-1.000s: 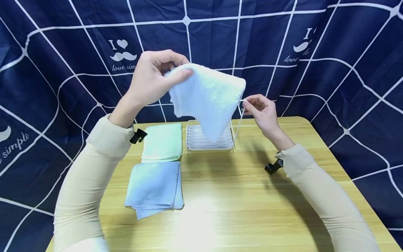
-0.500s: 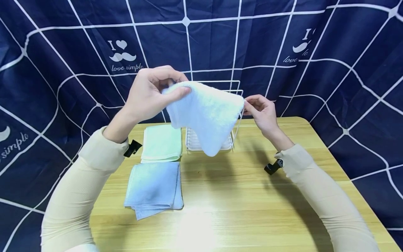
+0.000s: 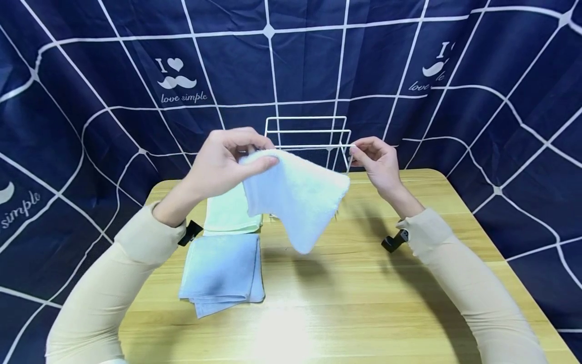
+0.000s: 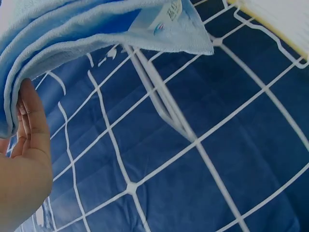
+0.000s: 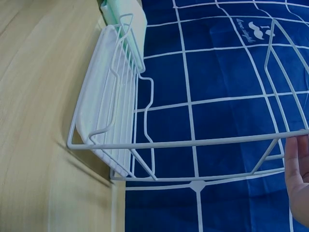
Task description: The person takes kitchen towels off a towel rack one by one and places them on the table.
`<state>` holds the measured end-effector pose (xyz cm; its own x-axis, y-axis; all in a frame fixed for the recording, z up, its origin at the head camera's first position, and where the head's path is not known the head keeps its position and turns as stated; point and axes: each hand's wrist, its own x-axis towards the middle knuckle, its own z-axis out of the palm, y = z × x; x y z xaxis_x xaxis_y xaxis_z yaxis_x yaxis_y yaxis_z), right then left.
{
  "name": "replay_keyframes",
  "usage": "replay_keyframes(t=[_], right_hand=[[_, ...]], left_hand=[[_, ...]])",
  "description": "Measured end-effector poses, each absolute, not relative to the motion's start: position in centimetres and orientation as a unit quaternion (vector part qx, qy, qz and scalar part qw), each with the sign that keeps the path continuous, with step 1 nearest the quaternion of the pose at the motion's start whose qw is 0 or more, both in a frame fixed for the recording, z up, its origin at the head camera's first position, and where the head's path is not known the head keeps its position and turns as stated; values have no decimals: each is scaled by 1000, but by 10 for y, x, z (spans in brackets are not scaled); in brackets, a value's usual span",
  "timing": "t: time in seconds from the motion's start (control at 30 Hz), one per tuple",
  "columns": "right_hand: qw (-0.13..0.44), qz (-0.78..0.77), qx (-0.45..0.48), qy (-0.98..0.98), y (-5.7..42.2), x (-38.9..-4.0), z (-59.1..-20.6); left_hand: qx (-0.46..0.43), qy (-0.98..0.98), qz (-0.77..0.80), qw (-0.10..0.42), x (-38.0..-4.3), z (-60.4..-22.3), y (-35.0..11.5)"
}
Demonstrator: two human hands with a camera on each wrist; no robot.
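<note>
My left hand (image 3: 232,159) pinches a folded pale blue towel (image 3: 302,189) between thumb and fingers, and the towel hangs in front of the rack. Its layers and a small label show in the left wrist view, where the left hand (image 4: 29,140) is beneath the cloth (image 4: 96,38). A white wire rack (image 3: 309,118) stands at the back of the table, its lower part mostly hidden by the towel. My right hand (image 3: 377,164) pinches the front right corner of the rack's top bar. In the right wrist view the rack's white tray (image 5: 94,82) shows at its base.
To the left of the rack lies a folded mint green towel (image 3: 229,215), partly behind the left hand. Nearer the front is a folded blue towel (image 3: 223,268). A dark blue gridded cloth (image 3: 304,60) hangs behind the wooden table (image 3: 364,283).
The left hand has lowered the pale blue towel from above the rack to in front of it, uncovering the rack's top bars. My right hand keeps its hold on the rack.
</note>
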<state>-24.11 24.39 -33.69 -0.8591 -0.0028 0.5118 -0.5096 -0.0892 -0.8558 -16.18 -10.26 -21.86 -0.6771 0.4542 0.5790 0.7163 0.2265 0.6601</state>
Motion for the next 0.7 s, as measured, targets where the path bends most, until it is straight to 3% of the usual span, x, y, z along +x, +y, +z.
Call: replay_keyframes(t=[0.7], right_hand=[[180,715,195,-647,242,-240,-335]], left_hand=[[-346,-773,-527,76,-139,-300,-77]])
